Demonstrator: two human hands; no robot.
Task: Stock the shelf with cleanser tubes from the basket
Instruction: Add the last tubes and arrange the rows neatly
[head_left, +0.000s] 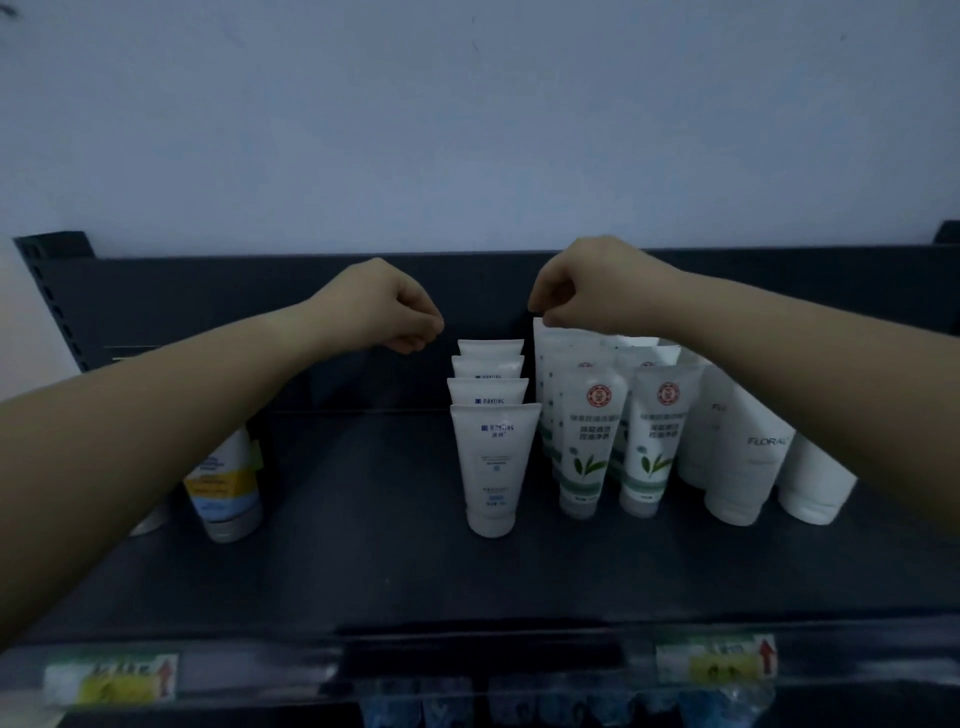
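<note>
Cleanser tubes (488, 392): soft white plastic tubes stand cap-down in neat files on the dark metal shelf (363, 571); we see none in the air.
Landmark: the front white tube with blue print (494, 467), head of a file of four that runs straight back from it.
Right of the landmark: just beside it, two files of white tubes with a green leaf and a red emblem (586, 431); beyond those, larger plain white tubes, one lettered FLORAL (748, 457).
Left of the landmark: well apart, a tube with a yellow and pale blue label (226, 488), partly hidden by the left forearm; bare shelf lies between.
Left hand (384, 312): it hovers above and to the left of the rear of the landmark's file, fingers curled in against the thumb; we see nothing in it.
Right hand (592, 291): behind and to the right of the landmark, its fingertips appear to pinch the top seam of the rearmost green-leaf tube (550, 340), which stands on the shelf.
Basket: out of view, so we cannot say what it holds.
Done so far: we judge the stocking well advanced, with several files standing and the last tube being seated or straightened.
Left to do: probably letting go, then filling the bare stretch left of the landmark if the basket has more.
Below the landmark: blurred price labels (109, 680) on the shelf's front rail.
</note>
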